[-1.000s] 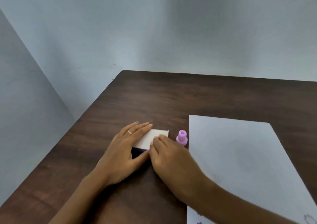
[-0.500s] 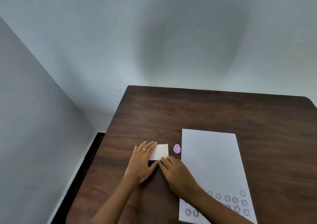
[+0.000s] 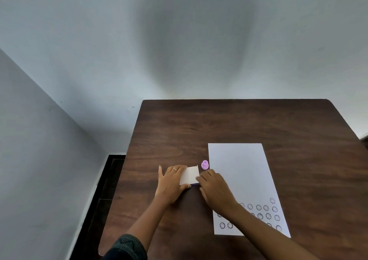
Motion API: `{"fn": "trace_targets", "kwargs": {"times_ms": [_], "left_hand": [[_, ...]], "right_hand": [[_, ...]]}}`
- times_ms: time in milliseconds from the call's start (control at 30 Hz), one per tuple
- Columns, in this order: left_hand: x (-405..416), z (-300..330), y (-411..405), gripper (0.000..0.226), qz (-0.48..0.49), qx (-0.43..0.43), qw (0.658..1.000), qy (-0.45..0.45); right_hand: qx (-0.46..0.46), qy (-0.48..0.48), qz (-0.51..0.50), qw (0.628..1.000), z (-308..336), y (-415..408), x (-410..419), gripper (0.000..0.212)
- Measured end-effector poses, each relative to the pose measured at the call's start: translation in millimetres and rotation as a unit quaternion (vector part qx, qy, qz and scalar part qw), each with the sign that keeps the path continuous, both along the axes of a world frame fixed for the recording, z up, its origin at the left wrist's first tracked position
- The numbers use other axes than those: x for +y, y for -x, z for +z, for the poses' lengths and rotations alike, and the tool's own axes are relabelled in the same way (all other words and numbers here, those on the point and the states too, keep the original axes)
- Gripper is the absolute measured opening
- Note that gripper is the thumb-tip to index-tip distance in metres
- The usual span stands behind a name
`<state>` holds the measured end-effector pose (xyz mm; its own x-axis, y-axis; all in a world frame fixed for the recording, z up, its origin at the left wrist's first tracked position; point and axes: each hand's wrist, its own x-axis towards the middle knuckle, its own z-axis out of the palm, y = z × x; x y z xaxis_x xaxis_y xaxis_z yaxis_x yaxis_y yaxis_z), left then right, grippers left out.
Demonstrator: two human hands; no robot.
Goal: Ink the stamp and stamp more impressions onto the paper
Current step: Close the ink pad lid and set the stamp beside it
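one desk (image 3: 258, 124) carries everything. on it there is one sheet of paper (image 3: 239, 170), one pink stamp (image 3: 204, 164) and one white ink pad box (image 3: 190, 175). two hands are in view, the left hand (image 3: 171, 182) and the right hand (image 3: 216, 190). one ring (image 3: 174, 169) is on the left hand. the round impressions (image 3: 258, 207) at the paper's 5 o'clock corner are about eighteen; an arm hides some.

Right hand (image 3: 216, 190) shifted to box's (image 3: 190, 174) right edge; view pulled back.

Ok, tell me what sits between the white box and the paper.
In the head view, the small purple stamp stands on the table between the white box and the paper, beside the paper's left edge. The right hand fills the nearer gap.
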<state>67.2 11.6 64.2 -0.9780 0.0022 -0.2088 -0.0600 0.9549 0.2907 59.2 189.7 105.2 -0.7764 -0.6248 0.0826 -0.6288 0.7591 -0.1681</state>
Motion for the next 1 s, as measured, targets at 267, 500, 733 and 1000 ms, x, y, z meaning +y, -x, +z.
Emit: {"fn": "trace_targets", "kwargs": {"times_ms": [267,500,733,1000], "left_hand": [[-9,-3,-5,0.068,-0.031,0.009,0.999,-0.016],[-18,-12,-8,0.066,-0.029,-0.022,0.999,-0.014],[-23,-15,25,0.062,-0.041,-0.025,0.998,0.037],[-28,-19,56,0.061,-0.059,-0.018,0.995,0.083]], "right_hand": [[-0.049,-0.16,0.042,0.985,-11,36,-30,0.051],[-0.053,-0.213,0.101,0.97,-19,51,-44,0.039],[-0.033,-0.244,0.113,0.963,-17,82,-60,0.032],[-0.049,-0.224,0.111,0.967,-11,115,-74,0.029]]}}
